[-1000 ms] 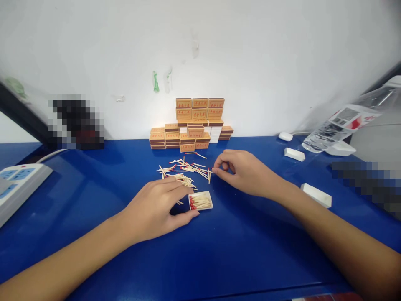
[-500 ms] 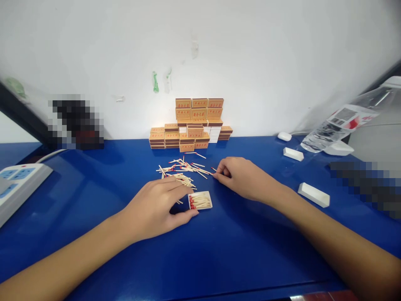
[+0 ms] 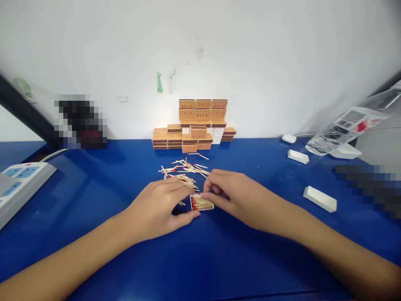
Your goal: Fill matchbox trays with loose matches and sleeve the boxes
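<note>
Packing bench — stacked matchboxes (image 3: 194, 125)

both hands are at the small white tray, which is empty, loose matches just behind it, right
Not empty: the head view shows red-tipped matches in the small white tray. Left hand and right hand are at it, loose matches just behind.

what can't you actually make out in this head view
Whether the right hand pinches a match: its own curled fingers hide that, head view.
Match count in the match tray, held by the left hand: too small, partly under the right hand.
Print on the matchboxes: too small.
Left pixelated patch, right pixelated patch: blurred out.
Power strip: cut off by the left edge.
</note>
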